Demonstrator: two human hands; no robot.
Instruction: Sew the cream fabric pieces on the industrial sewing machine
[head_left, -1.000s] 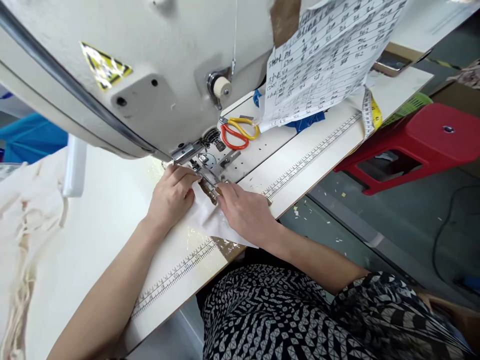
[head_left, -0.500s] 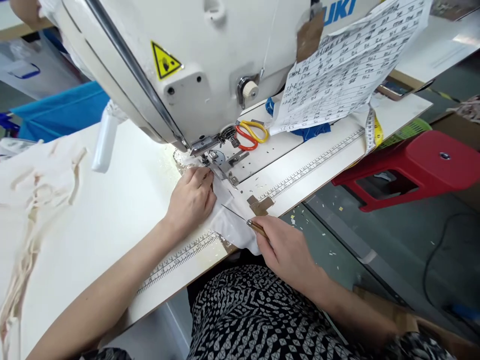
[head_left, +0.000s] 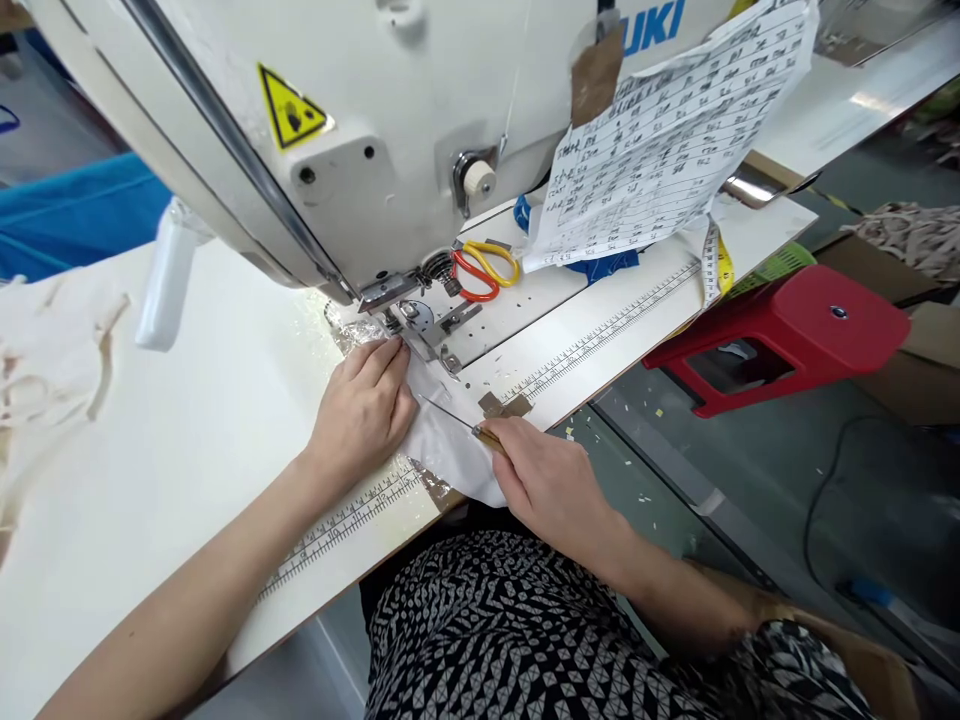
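Observation:
Under the needle area of a white sewing machine (head_left: 420, 130) lies a piece of white fabric (head_left: 455, 455), which hangs slightly over the table's front edge. My left hand (head_left: 364, 400) presses on the fabric's left side close to the presser foot, its fingers together and bent. In my right hand (head_left: 547, 480) is an awl (head_left: 489, 438) with a wooden handle; its thin metal tip points up and left over the fabric. Scissors (head_left: 486, 270) with red and yellow handles lie beside the presser foot.
A handwritten sheet (head_left: 667, 150) hangs at the machine's right. Measuring tape (head_left: 716, 265) drapes over the table edge above a red stool (head_left: 832, 320). Pale fabric strips (head_left: 105, 360) lie at the left on the white table (head_left: 202, 430).
The whole view has shifted, so the machine and table appear further left. Both hands keep nearly the same places relative to the fabric and machine.

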